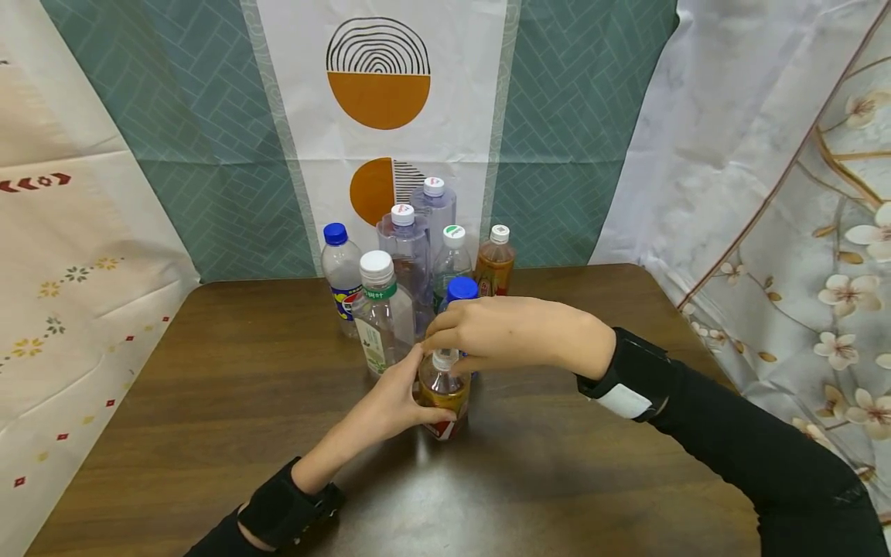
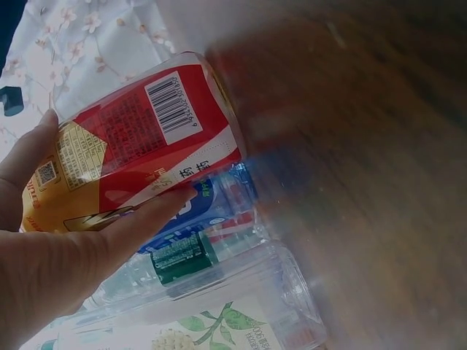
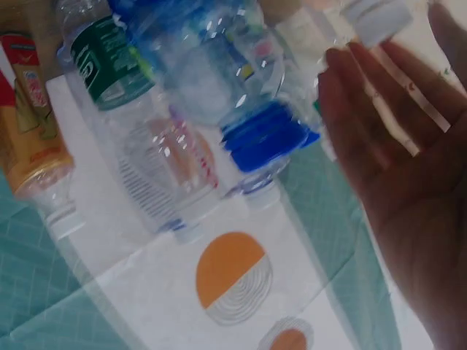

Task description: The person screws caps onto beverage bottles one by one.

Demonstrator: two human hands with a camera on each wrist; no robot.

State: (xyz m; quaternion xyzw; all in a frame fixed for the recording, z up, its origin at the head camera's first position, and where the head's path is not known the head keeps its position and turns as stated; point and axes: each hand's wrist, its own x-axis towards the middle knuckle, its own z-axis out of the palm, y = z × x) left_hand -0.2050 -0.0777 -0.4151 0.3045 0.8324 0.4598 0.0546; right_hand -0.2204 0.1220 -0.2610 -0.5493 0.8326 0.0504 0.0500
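Note:
A drink bottle with a red and yellow label [image 2: 157, 124] stands upright on the table, at the front of a group of bottles. My left hand [image 1: 390, 404] grips its body, thumb on the near side and fingers on the far side. Above its neck is my right hand [image 1: 522, 331], reaching in from the right with fingers spread around the white cap [image 3: 381, 20]. A gap shows between the right thumb and the cap. Right behind it is a blue-capped bottle [image 3: 211, 65], partly hidden by the right hand in the head view.
A clear white-capped bottle [image 1: 383, 313] stands close at the left, a blue-capped one [image 1: 343, 271] behind it. Two tall clear bottles, a green-labelled bottle [image 1: 452, 267] and an amber one [image 1: 495, 263] stand at the back, near the hanging cloth [image 1: 564, 155]. Brown tabletop [image 1: 209, 387] surrounds them.

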